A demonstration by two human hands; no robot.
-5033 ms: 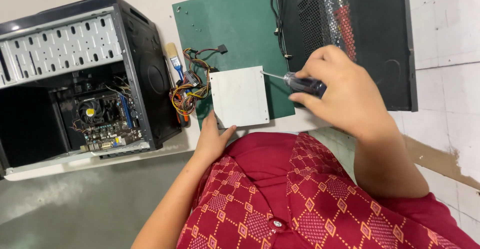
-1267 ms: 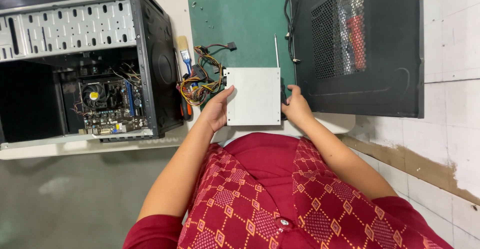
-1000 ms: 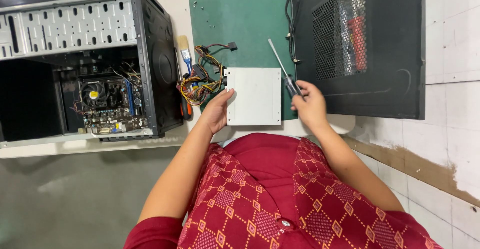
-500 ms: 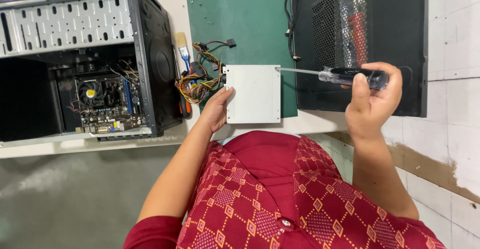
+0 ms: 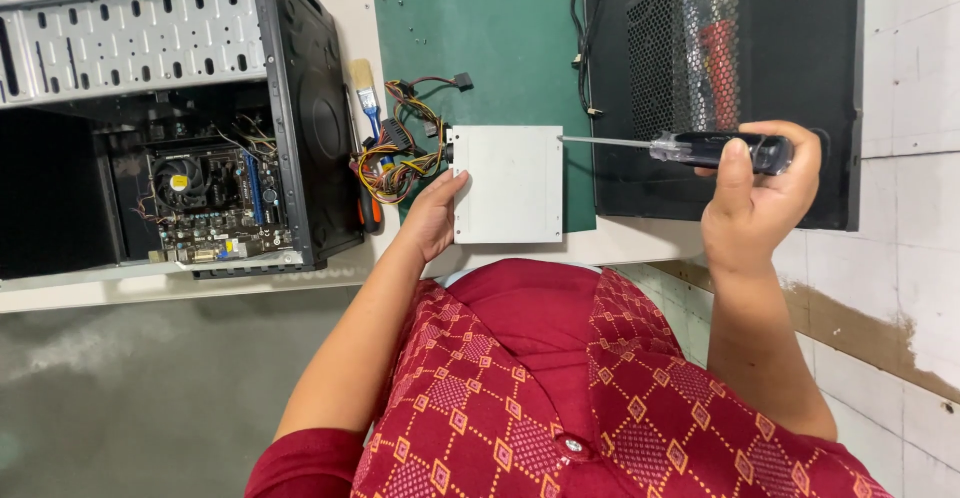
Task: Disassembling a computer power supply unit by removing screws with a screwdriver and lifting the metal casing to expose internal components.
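Green mat (image 5: 500, 28) under plain grey metal box (image 5: 505, 185)

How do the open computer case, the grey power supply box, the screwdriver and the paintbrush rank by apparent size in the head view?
1. Open computer case, by far the largest.
2. Grey power supply box.
3. Screwdriver, held in the right hand.
4. Paintbrush, partly hidden, so its rank is unsure.

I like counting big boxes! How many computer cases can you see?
2. One open computer case lies at the left with its circuit board showing. A second black case with a mesh panel stands at the right, behind the screwdriver. More may sit outside the view.
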